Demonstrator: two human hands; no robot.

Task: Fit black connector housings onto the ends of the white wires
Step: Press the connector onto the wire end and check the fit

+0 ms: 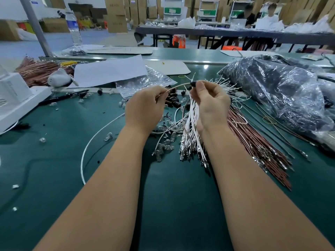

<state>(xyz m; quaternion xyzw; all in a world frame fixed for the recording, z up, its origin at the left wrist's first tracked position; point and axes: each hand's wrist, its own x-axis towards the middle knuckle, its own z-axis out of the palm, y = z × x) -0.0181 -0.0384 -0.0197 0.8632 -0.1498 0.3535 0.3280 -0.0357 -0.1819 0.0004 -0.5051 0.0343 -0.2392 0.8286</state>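
both hands are raised over the green table (54, 160), near the middle of the view. the left hand (145, 107) has its fingers curled in, thumb and fingertips pinching a single wire (178, 86) that arcs up and to the right. the right hand (210, 102) is also curled, its thumb and forefinger pinching a small black connector housing (193, 84) at the far end of that wire; whether the wire end is seated in the housing cannot be told. the same right hand holds a bundle of white wires (193, 122) against its palm. their stripped ends fan out past the fingers to the far right, and their metal terminals hang down toward the near side, over the table.

just beyond the left hand, a heap of loose black connector housings (173, 101) lies on the table. small clear bulbs (164, 147) are scattered under and between the forearms, and a long loose white wire (87, 147) loops across the mat on the left. a bundle of reddish-brown wires (257, 145) lies to the right of the right forearm, running toward the near right. further right sits a big clear plastic bag of dark parts (272, 87). on the far left are a white device (16, 98), a black pen (63, 96), a sheet of white paper (108, 71) and a water bottle (74, 28).
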